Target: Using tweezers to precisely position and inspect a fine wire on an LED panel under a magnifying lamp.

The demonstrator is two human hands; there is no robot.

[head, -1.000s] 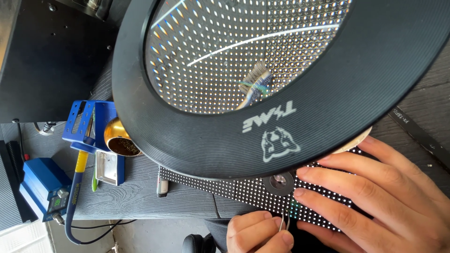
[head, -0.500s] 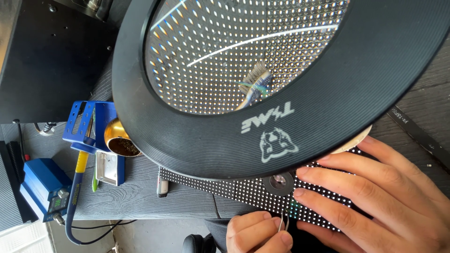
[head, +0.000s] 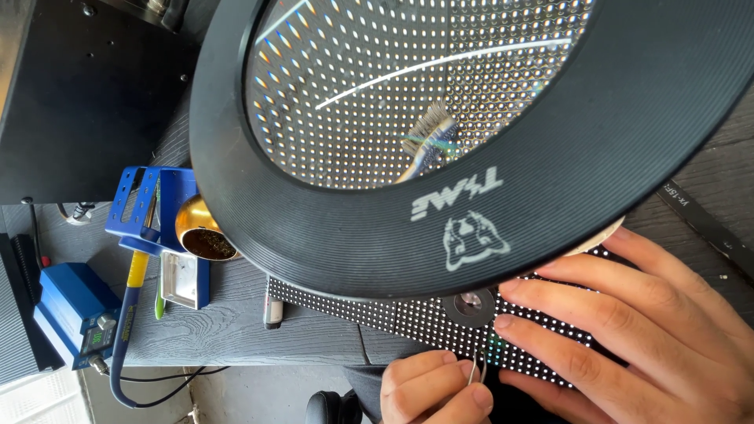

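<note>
The round magnifier lamp hides most of the dotted LED panel; both hands run off frame

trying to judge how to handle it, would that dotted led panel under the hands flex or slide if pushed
The dotted panel looks flat and board-like, so probably stiff rather than floppy. It lies on the grey table with the right hand spread flat on it, so it likely slides easily if not pinned. Its fine grid of dots suggests a fragile face. The left hand pinches a thin metal tool at its edge.
</note>
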